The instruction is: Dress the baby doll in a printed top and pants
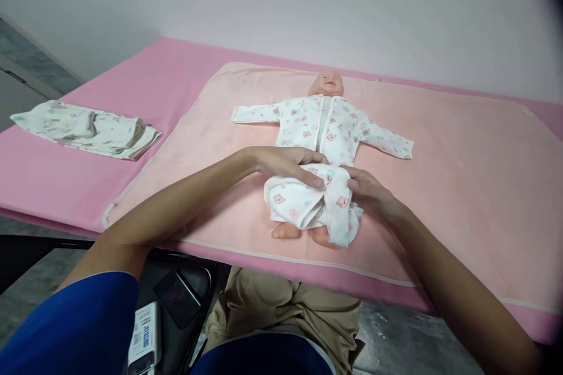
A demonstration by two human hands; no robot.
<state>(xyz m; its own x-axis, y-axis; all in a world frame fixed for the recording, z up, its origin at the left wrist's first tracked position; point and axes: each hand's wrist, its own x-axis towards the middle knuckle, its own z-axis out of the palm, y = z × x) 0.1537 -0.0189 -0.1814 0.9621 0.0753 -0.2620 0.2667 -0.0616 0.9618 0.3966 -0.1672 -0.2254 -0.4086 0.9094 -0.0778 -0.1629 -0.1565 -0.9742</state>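
A baby doll (331, 83) lies on its back, feet toward me, its arms spread in the sleeves of a white printed baby top (303, 123). The front of the top hangs partly apart down the middle. Over the doll's lower body are bunched what look like matching baby pants (290, 196), with both feet showing below. My left hand (299, 165) grips the cloth near the waist, thumb on top and fingers partly hidden behind it. On the other side, my right hand (363, 187) pinches the cloth's edge.
A peach blanket (461, 187) lies under the doll on a pink padded table (176, 64) against a wall. Folded printed cloths (88, 129) rest at the left. Below the edge, a black chair holds a phone (177, 299) and a white box (144, 337).
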